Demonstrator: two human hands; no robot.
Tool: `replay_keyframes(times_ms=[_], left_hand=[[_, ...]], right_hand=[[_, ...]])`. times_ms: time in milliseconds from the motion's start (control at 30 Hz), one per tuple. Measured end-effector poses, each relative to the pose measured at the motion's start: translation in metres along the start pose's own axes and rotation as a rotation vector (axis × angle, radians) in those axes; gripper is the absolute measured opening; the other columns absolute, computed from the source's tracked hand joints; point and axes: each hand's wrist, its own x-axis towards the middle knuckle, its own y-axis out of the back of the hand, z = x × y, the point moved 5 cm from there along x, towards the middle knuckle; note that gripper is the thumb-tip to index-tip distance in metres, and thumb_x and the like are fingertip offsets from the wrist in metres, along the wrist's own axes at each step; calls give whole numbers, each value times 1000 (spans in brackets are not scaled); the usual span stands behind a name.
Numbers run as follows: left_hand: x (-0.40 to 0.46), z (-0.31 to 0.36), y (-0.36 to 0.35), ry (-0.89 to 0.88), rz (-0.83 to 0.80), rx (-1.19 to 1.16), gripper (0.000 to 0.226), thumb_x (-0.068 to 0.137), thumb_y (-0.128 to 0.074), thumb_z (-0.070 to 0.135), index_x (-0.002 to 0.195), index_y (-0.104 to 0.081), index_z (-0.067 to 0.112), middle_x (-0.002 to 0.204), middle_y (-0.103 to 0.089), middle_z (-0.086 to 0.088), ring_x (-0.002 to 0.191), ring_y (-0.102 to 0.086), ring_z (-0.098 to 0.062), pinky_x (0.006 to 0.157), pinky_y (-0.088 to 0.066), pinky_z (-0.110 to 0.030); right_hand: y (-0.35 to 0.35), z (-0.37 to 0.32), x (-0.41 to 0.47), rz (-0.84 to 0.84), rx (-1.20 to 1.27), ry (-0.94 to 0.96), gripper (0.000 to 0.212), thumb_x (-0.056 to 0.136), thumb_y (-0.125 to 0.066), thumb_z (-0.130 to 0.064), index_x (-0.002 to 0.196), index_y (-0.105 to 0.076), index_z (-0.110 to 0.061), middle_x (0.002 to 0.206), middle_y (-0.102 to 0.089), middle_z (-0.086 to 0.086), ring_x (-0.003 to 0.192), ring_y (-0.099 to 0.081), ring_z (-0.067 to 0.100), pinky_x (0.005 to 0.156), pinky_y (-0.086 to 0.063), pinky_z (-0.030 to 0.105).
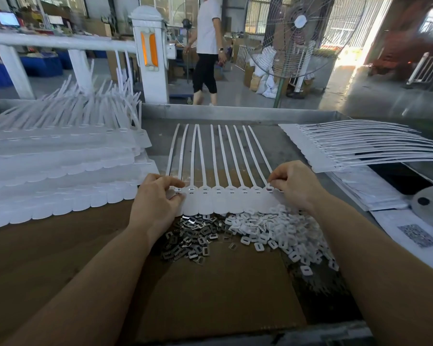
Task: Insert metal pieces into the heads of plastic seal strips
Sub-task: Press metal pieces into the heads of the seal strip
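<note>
Fingertips of our left hand [158, 193] pinch the leftmost head of the joined row of white plastic seal strips [224, 196]; our right hand [294, 187] pinches the rightmost head. The row lies flat mid-table, tails fanning away towards the grey metal table rim [235, 113]. Just below the heads sit a heap of small shiny metal pieces [193, 237] and a heap of small white plastic caps [278, 231], on brown cardboard [210, 290]. Stacked white strip sheets [60, 171] crowd our left, a fanned white bundle [348, 148] our right.

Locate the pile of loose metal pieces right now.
In the head view, the metal pieces lie heaped on the brown cardboard, centre, just below the seal strip row and left of the white plastic caps.
</note>
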Motion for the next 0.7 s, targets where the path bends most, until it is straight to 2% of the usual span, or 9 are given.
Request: replay_keyframes(times_ms=[167,500,700], left_hand=[[1,0,0,3,7,5,15,87,-66,18,101,-67,23,107,-45,4,93,-48,-8,85,-34,-17],[0,1,1,-7,6,13,16,86,-66,18,101,-68,23,108,-47,2,93,-48,-9,86,-36,-20],[-1,1,0,-14,9,15,17,86,-66,18,102,-68,22,109,-48,2,91,-48,-8,85,-36,-20]], right_hand=[[-3,-3,3,-46,-41,-1,12,88,-60,-10,88,-72,-9,103,-65,8,93,-60,24,84,-48,35],[-2,-5,4,-159,-13,-35,18,91,-55,-7,97,-71,-3,100,-69,9,87,-59,17,74,-43,25],[-4,-4,4,-158,-21,-39,18,91,-55,-7,96,-71,-2,100,-69,9,90,-61,20,75,-43,26]])
